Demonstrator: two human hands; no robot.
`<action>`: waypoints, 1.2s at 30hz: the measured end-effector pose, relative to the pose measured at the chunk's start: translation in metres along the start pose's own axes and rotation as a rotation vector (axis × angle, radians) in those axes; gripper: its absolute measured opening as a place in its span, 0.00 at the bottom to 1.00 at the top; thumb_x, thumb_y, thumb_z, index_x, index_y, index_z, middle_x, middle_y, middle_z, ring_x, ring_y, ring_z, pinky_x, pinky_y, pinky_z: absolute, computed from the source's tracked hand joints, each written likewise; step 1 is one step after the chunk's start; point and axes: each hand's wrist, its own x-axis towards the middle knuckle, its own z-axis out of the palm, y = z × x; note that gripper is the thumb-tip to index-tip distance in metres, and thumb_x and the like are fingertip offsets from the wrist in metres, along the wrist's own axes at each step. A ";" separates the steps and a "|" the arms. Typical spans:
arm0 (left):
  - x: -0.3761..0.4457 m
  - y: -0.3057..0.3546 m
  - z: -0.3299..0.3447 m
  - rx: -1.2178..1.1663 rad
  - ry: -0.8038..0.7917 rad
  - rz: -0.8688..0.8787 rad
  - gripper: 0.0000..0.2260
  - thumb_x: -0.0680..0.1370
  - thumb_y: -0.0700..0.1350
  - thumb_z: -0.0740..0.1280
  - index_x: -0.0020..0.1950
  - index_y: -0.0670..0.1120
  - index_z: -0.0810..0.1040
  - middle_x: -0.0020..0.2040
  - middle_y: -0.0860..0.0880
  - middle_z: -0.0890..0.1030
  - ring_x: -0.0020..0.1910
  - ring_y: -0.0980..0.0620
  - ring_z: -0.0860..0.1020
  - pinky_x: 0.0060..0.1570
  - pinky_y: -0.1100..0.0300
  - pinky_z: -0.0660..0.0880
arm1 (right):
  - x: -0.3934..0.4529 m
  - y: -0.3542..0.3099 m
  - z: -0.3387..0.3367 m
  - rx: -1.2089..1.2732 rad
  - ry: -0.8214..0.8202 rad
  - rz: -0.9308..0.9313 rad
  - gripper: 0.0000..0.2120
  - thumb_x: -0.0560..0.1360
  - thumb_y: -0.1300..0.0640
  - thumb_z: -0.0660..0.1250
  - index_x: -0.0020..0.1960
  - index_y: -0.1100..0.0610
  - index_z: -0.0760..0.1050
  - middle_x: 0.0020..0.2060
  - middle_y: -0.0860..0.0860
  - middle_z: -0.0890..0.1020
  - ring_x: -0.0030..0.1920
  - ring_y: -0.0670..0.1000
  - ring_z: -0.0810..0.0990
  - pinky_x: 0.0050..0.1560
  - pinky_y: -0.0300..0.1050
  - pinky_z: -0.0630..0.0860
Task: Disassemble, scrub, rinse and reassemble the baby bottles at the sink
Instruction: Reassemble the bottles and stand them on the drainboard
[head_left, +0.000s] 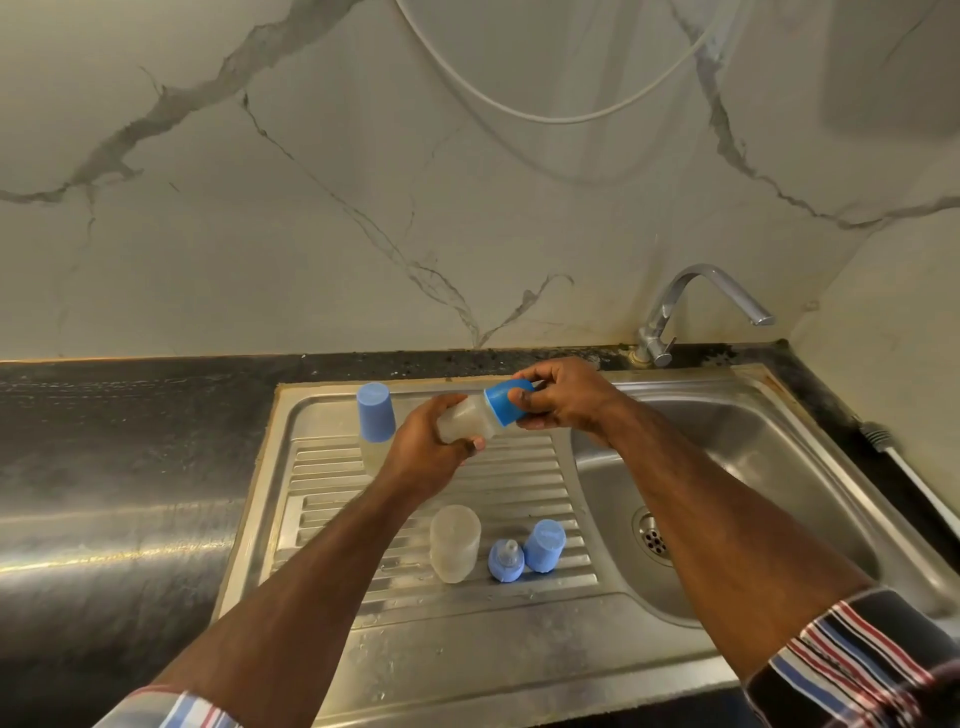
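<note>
My left hand (431, 449) grips the cloudy body of a baby bottle (470, 418) held tilted above the draining board. My right hand (563, 397) grips the blue cap (506, 400) on that bottle's top. A second whole bottle with a blue cap (375, 413) stands at the back of the draining board, partly behind my left hand. Nearer me, a bare bottle body (454, 543) stands mouth down. Beside it sit a blue collar with its teat (505, 560) and a loose blue cap (544, 545).
The steel sink basin (727, 467) with its drain (653, 538) lies to the right of the ribbed draining board (322, 499). A chrome tap (696, 306) stands at the back, its spout over the basin. Dark worktop (119, 415) stretches left. A marbled wall rises behind.
</note>
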 end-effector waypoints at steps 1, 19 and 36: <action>0.000 0.000 0.001 -0.044 -0.009 -0.014 0.23 0.75 0.42 0.77 0.66 0.52 0.73 0.53 0.52 0.79 0.48 0.53 0.81 0.46 0.55 0.84 | 0.000 0.000 0.001 -0.002 0.019 -0.003 0.20 0.75 0.57 0.74 0.66 0.60 0.76 0.55 0.60 0.82 0.48 0.55 0.86 0.50 0.50 0.84; -0.011 -0.039 -0.028 0.319 0.051 -0.164 0.10 0.81 0.44 0.67 0.62 0.50 0.81 0.54 0.53 0.83 0.55 0.52 0.81 0.58 0.53 0.79 | 0.035 0.021 0.072 -0.460 0.128 -0.160 0.33 0.68 0.55 0.80 0.68 0.52 0.69 0.61 0.54 0.76 0.55 0.53 0.76 0.51 0.44 0.70; -0.023 -0.059 -0.032 0.346 -0.033 -0.167 0.11 0.80 0.43 0.66 0.62 0.49 0.80 0.55 0.54 0.83 0.53 0.53 0.81 0.46 0.66 0.73 | 0.048 0.004 0.108 -0.604 0.073 -0.151 0.36 0.69 0.56 0.80 0.72 0.52 0.67 0.65 0.54 0.75 0.60 0.55 0.76 0.56 0.48 0.74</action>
